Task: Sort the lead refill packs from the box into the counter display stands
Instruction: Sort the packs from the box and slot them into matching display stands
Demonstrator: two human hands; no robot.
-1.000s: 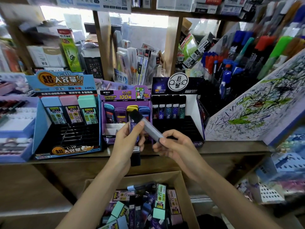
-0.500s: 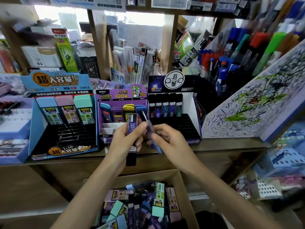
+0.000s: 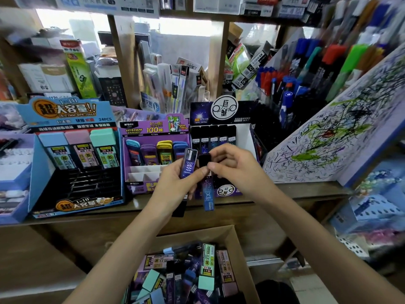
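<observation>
My left hand [image 3: 173,183] grips a dark blue lead refill pack [image 3: 188,163], held upright. My right hand [image 3: 236,170] pinches the black cap of a second blue pack [image 3: 207,194], which hangs downward between the hands. Both hands are in front of the black constellation display stand [image 3: 221,137], which holds a row of dark packs. Left of it stand the purple Ultraman stand [image 3: 153,150] and the blue large-capacity stand [image 3: 72,154]. The cardboard box [image 3: 241,249] below the counter holds several mixed packs.
A wooden counter edge [image 3: 306,189] runs under the stands. A scribbled test board [image 3: 328,137] leans at the right, with marker racks [image 3: 306,69] behind it. Another blue stand [image 3: 15,172] sits at the far left. Shelves of boxed stationery fill the back.
My right hand turned its pack from slanting up-left to hanging down by the cap. Both hands drew closer together and rose toward the black stand.
</observation>
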